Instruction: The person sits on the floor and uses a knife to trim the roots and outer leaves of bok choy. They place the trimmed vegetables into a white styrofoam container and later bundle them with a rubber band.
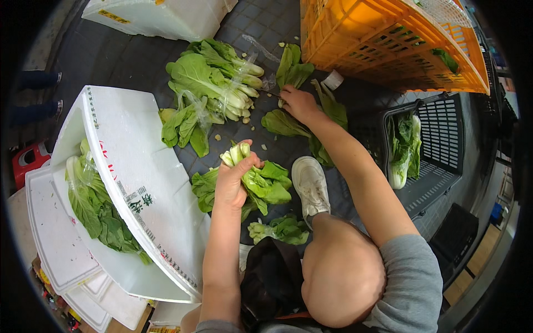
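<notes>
My left hand (235, 179) grips a bunch of leafy greens (266, 183) around its pale stems, with the stem ends upward. Ahead and to the right, my right hand (299, 104) is closed on a small knife (270, 93), whose thin blade points left and whose handle is mostly hidden. The blade is near a pile of leafy greens (208, 83) partly wrapped in clear plastic on the dark tiled floor. Loose leaves (285, 123) lie around my right hand. Another small bunch (281, 229) is on the floor beside my white shoe (311, 183).
On the left, a white foam box (145, 145) holds more greens (98, 204). An orange plastic crate (374, 45) stands at upper right, near a roll of tape (333, 80). A dark basket (441, 145) holds greens. Another foam box (158, 21) is at the top; stem scraps dot the floor.
</notes>
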The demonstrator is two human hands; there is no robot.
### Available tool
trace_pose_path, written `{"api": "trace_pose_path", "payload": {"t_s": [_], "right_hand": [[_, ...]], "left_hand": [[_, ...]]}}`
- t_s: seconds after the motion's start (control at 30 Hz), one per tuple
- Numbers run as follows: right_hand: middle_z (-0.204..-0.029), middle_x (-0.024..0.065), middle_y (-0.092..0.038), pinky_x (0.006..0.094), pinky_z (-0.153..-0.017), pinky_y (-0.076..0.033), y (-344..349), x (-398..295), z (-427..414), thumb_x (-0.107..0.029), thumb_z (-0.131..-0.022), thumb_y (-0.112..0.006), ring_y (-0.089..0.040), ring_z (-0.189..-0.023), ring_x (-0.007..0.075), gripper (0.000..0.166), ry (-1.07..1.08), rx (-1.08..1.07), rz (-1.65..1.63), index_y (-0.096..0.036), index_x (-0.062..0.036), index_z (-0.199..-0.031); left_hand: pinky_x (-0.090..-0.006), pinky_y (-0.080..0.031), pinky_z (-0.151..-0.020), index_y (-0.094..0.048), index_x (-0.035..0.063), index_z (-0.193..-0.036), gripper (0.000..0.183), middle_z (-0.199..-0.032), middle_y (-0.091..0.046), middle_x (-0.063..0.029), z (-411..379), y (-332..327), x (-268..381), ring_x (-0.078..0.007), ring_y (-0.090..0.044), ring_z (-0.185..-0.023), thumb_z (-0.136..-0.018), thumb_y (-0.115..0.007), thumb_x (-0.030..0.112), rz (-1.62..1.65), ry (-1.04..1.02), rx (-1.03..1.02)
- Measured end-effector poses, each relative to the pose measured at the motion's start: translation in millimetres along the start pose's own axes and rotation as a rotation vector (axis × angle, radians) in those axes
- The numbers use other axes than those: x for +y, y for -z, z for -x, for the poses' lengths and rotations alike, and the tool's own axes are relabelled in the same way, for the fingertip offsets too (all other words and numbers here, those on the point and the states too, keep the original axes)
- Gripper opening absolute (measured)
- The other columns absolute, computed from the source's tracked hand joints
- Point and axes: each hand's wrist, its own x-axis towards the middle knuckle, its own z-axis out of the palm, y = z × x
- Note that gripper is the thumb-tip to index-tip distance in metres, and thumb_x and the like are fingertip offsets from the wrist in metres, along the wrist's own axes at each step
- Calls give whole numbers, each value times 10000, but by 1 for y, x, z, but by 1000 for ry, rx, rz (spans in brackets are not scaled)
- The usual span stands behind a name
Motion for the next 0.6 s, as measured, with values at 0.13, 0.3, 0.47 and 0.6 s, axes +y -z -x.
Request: {"api": "trace_pose_path", "payload": {"t_s": [0.13, 0.3, 0.47, 0.6], "right_hand": [[-1033, 91, -513, 411, -694, -501, -3, -9, 3, -141, -758, -628, -594, -855, 301, 283, -23, -21, 39, -576, -116, -1035], [-972, 92, -534, 400, -683, -494, 0, 4, 3, -166, -769, -634, -588, -839, 309, 233, -50, 77, -55, -583, -98, -986], [-950, 104, -566, 401, -682, -478, -3, -4, 9, -207, -775, -640, -577, -828, 325, 224, -66, 216, -164, -573, -47, -916], [-916, 123, -599, 381, -651, -468, 1, -29, -1, -241, -810, -628, -593, -780, 310, 237, -206, 252, -337, -577, -39, -924]], "left_hand": [[-331, -485, -726, -537, -10, -1018, 270, -758, -584, -73, -5, 5, -4, -172, -561, -687, -793, -645, 93, -4, -18, 128], [-388, -509, -742, -554, -4, -998, 236, -809, -603, -114, -5, -3, -1, -224, -594, -758, -811, -597, 134, 55, 26, 169], [-400, -519, -752, -541, -10, -1040, 269, -887, -622, -166, -6, 5, 0, -260, -620, -784, -813, -586, 127, 62, 43, 217], [-389, -530, -707, -534, -12, -1062, 282, -887, -630, -180, 1, 7, 11, -260, -633, -756, -808, -586, 99, 33, 20, 190]]}}
